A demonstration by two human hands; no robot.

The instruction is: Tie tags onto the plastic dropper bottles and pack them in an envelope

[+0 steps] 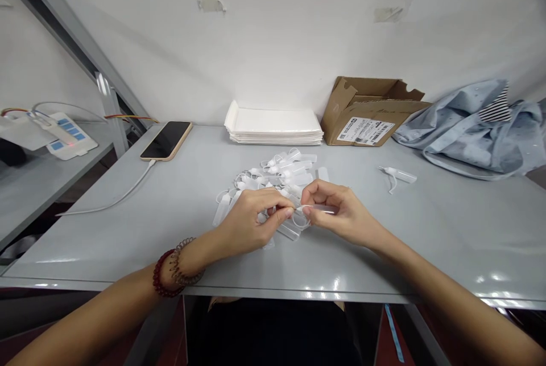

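Note:
Between my hands lies a small translucent squeeze bottle [325,208], nearly level, with a white nozzle and a looped white strap. My right hand [347,215] is closed around its body, thumb and fingers near the nozzle. The thumb and forefinger of my left hand [251,218] pinch together at the bottle's thin tip; the exact part between them is hidden. Under and behind my hands spreads a pile of similar bottles [292,169], several with looped straps. One more bottle [401,175] lies apart on the right, its thin metal-looking tip pointing left.
On the grey table [128,246], a phone [167,140] with a white charging cable [123,198] lies at left. A stack of white envelopes [275,124], an open cardboard box [371,115] and a light blue cloth bag [478,127] line the wall. A side shelf [25,184] stands left.

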